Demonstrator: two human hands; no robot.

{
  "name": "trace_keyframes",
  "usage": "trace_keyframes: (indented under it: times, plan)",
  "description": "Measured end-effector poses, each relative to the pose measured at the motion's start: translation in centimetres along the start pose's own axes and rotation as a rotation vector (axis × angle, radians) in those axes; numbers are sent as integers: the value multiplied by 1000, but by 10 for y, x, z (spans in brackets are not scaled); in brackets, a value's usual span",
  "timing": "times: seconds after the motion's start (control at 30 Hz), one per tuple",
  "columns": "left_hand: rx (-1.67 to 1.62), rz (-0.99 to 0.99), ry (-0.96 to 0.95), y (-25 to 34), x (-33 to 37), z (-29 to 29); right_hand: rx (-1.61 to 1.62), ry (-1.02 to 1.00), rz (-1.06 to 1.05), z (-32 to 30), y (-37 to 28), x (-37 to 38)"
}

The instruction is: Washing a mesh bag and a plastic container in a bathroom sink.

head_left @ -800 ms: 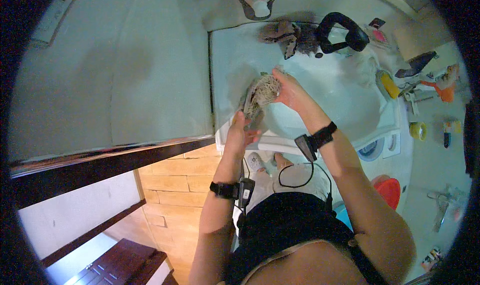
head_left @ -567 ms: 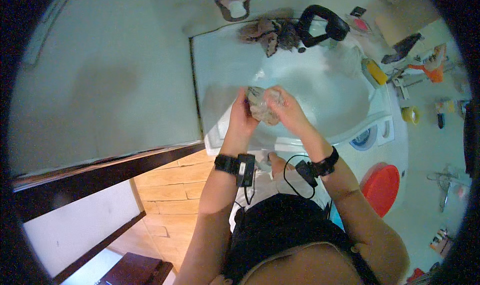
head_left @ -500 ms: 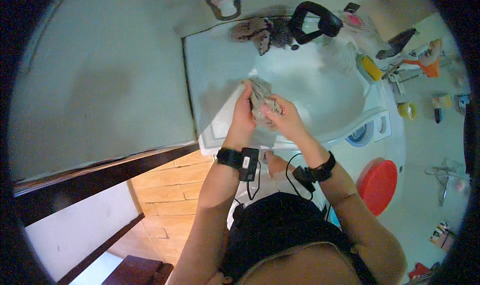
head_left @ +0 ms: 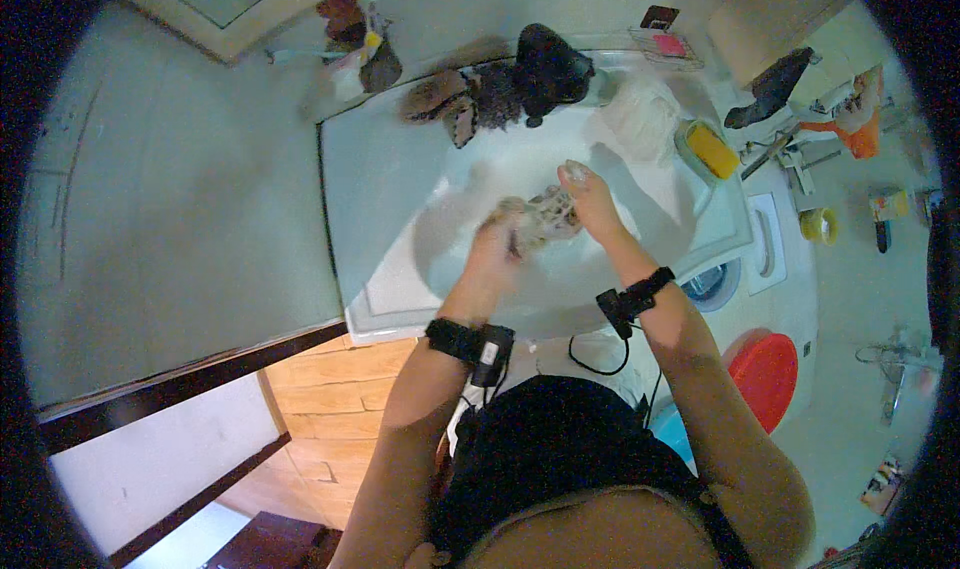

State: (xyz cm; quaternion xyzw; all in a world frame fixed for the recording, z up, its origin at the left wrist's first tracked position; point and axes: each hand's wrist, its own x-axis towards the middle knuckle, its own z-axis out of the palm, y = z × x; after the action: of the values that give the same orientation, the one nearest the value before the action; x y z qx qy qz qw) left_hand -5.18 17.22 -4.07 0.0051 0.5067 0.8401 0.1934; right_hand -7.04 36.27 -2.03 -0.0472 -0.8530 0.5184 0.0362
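Note:
Over the white sink [head_left: 380,304], a wet, pale cloth with dark markings [head_left: 548,215] is stretched between my two hands. My left hand [head_left: 490,252] is closed on its left end, blurred by motion. At the other end my right hand [head_left: 594,204] grips the cloth, with whitish suds on the thumb. Both wrists wear black straps with small boxes and cables. What the cloth is, such as a sock or a rag, I cannot make out.
Behind the basin stands a black faucet [head_left: 550,74], with brown and grey patterned cloths [head_left: 470,99] left of it. A white bundle [head_left: 642,117] and a yellow bar in a dish [head_left: 712,152] lie right. Lower right are a blue tub [head_left: 714,283] and a red basin [head_left: 766,381].
My hands have moved apart, stretching the cloth that was bunched between them. The right hand has gone outward, and the head view has shifted.

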Motion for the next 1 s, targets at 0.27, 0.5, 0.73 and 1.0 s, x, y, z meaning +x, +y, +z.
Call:
trace_keyframes:
  times: [0.27,0.5,0.73,1.0]
  plan:
    - [-278,-427,469,-53,17,-64,-321,-370,-163,-41,94,27]
    - [407,-394,152,-127,60,-71,-604,-494,-138,49,98,23]
    - [372,-411,449,-88,91,-22,-611,-441,211,40,97,30]
    - [-220,-504,223,-75,65,-14,382,-345,159,55,0,14]
